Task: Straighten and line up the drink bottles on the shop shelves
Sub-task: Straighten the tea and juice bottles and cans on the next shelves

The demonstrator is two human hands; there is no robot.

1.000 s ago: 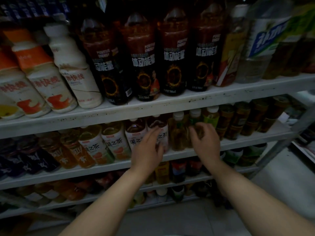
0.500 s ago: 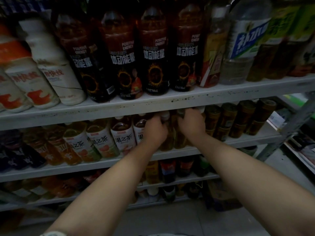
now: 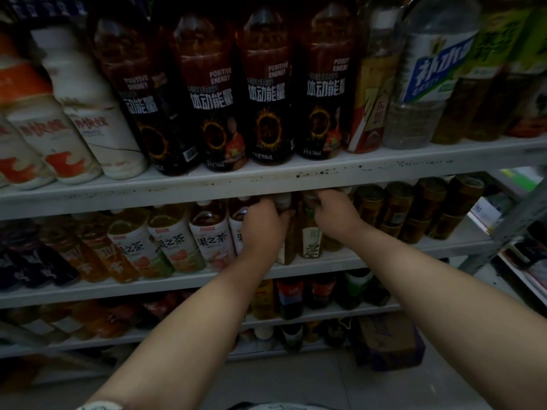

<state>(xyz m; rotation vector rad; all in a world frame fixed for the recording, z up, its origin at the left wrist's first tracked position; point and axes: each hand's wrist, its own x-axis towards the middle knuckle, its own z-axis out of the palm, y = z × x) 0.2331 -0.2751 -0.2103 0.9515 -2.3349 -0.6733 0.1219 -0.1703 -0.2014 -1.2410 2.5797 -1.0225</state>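
Shelves: dim shop shelves (image 3: 325,170), full of drinks.
Left hand (image 3: 262,224): fingers curled around neck of tea bottle (image 3: 288,245), middle shelf.
Right hand (image 3: 336,216): gripping top of neighbour bottle (image 3: 310,241), just right.
Above: four black energy bottles (image 3: 266,93).

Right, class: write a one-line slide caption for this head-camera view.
Left hand and right hand grip yellow tea bottles on the shelf below the energy drinks.

Dark btls (image 3: 268,93) — "POSITIVE ENERGY", prob. 768mL.
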